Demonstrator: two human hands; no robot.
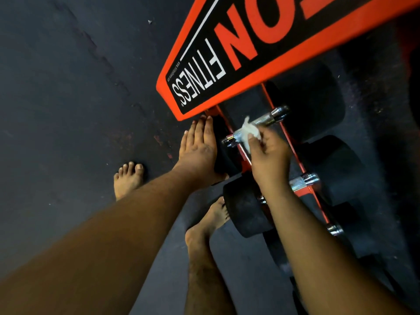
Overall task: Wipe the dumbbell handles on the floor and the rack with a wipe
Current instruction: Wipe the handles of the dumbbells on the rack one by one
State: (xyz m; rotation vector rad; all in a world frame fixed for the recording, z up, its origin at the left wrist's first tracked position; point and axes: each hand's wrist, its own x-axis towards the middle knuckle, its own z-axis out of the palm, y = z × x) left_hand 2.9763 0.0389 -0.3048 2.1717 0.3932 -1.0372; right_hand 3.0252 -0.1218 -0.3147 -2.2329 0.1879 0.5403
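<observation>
A chrome dumbbell handle (264,121) lies across the red rails of the rack (270,103), between two black round weight heads. My right hand (268,155) pinches a white wipe (248,133) and presses it around the left part of that handle. My left hand (200,148) rests with straight fingers on the near black weight head (221,155) of the same dumbbell. Closer to me sits a second dumbbell (245,212), its chrome handle (302,181) partly hidden behind my right forearm.
A red and black sign panel (238,53) reading FITNESS overhangs the rack from above. Dark rubber floor (68,98) spreads to the left. My two bare feet (128,180) stand beside the rack. A third chrome handle end (334,229) shows lower right.
</observation>
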